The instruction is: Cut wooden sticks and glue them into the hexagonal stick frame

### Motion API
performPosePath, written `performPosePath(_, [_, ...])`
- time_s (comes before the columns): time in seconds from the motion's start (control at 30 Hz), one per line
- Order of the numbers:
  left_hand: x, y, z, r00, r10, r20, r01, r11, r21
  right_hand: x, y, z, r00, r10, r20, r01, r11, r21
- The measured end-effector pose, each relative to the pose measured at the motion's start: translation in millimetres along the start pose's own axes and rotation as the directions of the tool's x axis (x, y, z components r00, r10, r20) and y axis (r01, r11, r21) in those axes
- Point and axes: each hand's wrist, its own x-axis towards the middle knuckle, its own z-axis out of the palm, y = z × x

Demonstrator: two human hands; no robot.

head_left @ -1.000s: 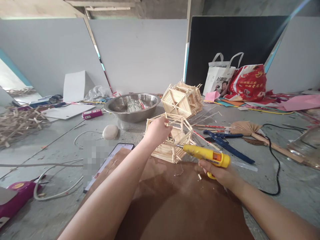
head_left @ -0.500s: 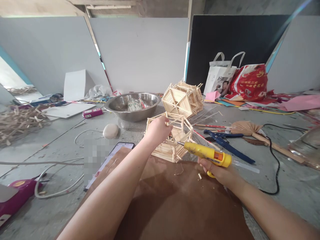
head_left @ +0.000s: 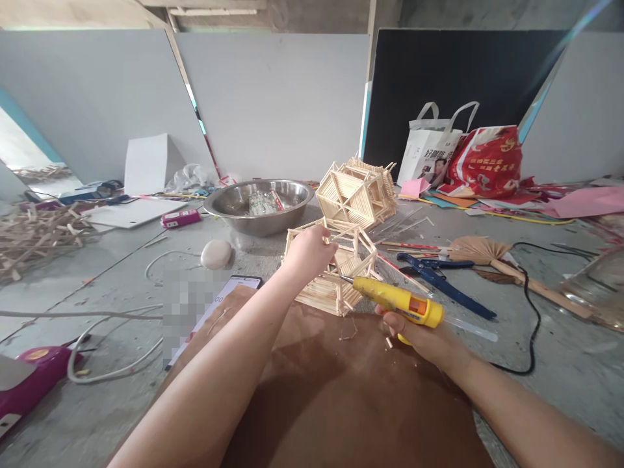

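My left hand (head_left: 308, 250) is closed on the upper edge of a hexagonal frame built from thin wooden sticks (head_left: 341, 273), which stands on the concrete floor in front of me. A yellow glue gun (head_left: 400, 301) is gripped in my right hand (head_left: 423, 338). Its metal nozzle points left and touches the frame's lower front side. A second, similar stick frame (head_left: 355, 193) lies just behind the first. A brown sheet (head_left: 341, 396) covers the floor below my arms.
A steel bowl (head_left: 234, 211) holding packets sits behind left. Blue pliers (head_left: 441, 279), a folded paper fan (head_left: 475, 250) and the gun's black cord (head_left: 529, 312) lie right. A phone (head_left: 219, 305), a pale stone (head_left: 216, 254), white cable (head_left: 117, 364) and a magenta tool (head_left: 29, 383) lie left. Bags (head_left: 463, 159) stand against the back wall.
The glue gun has slid slightly left and its nozzle has come closer into the stick frame. My left hand keeps the same hold on the frame.
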Motion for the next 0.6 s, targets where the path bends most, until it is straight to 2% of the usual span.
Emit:
performPosePath(0.3, [-0.1, -1.0, 0.6, 1.0, 0.008, -0.005, -0.008, 1.0, -0.014, 0.3, -0.5, 0.1, 1.0, -0.003, 0.01, 0.002, 0.995, 0.097])
performPosePath(0.6, [-0.7, -0.9, 0.3, 1.0, 0.01, 0.0, -0.01, 0.999, -0.031, -0.6, -1.1, 0.3, 1.0, 0.011, -0.006, -0.01, 0.996, 0.083])
